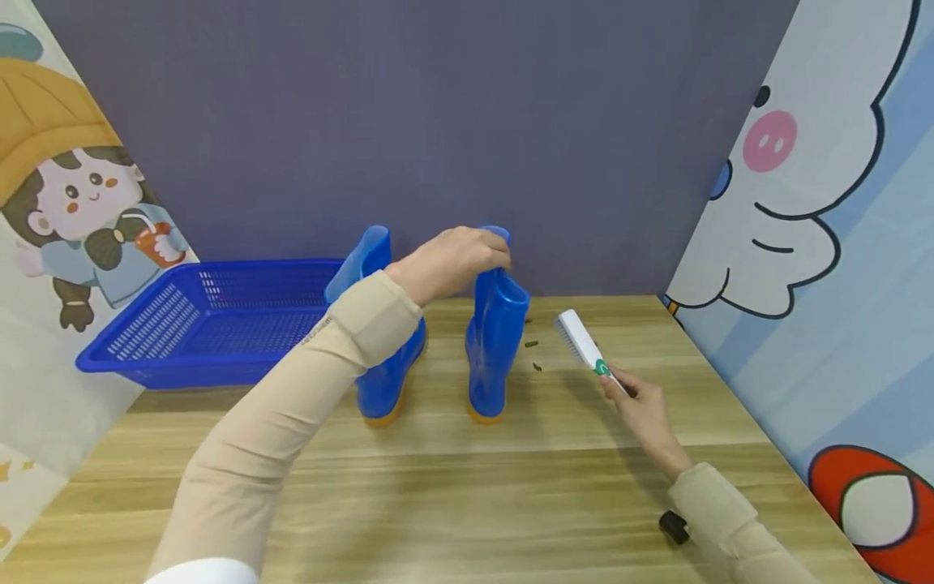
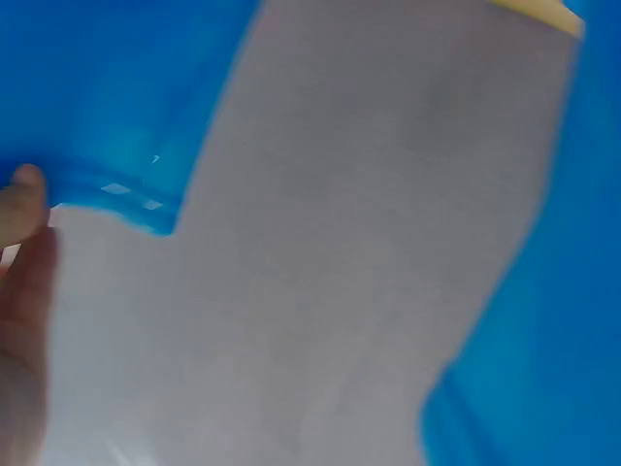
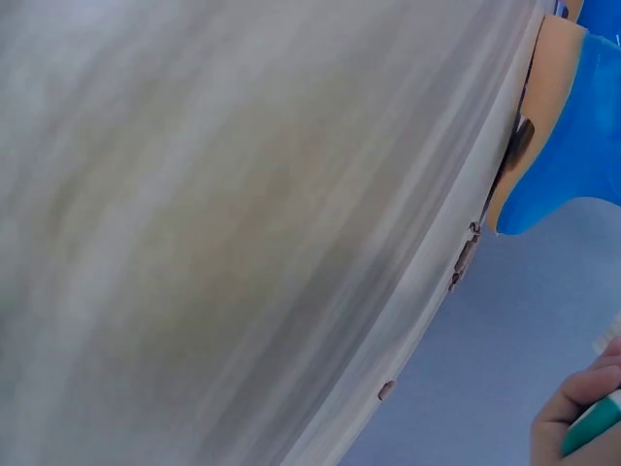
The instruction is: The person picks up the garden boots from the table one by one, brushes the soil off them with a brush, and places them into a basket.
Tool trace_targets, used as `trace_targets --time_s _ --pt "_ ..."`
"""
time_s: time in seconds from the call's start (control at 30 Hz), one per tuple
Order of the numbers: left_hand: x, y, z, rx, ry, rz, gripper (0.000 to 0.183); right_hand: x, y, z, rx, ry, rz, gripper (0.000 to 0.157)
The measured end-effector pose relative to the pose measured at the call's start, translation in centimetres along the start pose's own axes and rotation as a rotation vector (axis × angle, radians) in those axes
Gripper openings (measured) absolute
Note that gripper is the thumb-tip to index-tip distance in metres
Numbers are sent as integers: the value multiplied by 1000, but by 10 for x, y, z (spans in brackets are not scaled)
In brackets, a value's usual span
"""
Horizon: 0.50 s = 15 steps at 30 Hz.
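Observation:
Two blue rain boots with orange-yellow soles stand side by side on the wooden table. My left hand (image 1: 451, 261) pinches the top edge of the right-hand boot (image 1: 499, 341); in the left wrist view, the thumb lies on that boot's shaft (image 2: 107, 107) at the rim. The left-hand boot (image 1: 385, 377) is partly hidden behind my left forearm. To the right, my right hand (image 1: 648, 412) grips the handle of a white brush (image 1: 580, 334) with a green patch, held above the table with its bristles facing left. That boot's orange sole (image 3: 548, 97) shows in the right wrist view.
A blue plastic basket (image 1: 182, 375) with slotted walls stands at the left, beside the left-hand boot. Several small brown bits (image 1: 531, 344) lie between the right-hand boot and the brush. A grey panel (image 1: 438, 122) rises behind; cartoon-printed walls flank the table (image 1: 467, 503).

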<state>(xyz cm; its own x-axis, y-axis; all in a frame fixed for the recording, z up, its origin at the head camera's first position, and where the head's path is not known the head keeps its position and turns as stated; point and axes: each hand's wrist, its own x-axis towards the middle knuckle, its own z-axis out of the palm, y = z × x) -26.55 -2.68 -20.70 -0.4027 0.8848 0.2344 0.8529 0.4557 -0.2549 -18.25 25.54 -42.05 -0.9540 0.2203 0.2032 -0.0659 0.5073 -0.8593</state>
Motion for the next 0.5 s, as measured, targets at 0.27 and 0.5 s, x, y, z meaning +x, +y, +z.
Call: trace_targets --time_s 0.27,0.5 --pt "-15 49 -1 -436 251 -321 28 0 -1 6 29 -29 38 40" --pt "-14 90 47 -639 428 -583 71 1 -9 8 14 -82 41 43"
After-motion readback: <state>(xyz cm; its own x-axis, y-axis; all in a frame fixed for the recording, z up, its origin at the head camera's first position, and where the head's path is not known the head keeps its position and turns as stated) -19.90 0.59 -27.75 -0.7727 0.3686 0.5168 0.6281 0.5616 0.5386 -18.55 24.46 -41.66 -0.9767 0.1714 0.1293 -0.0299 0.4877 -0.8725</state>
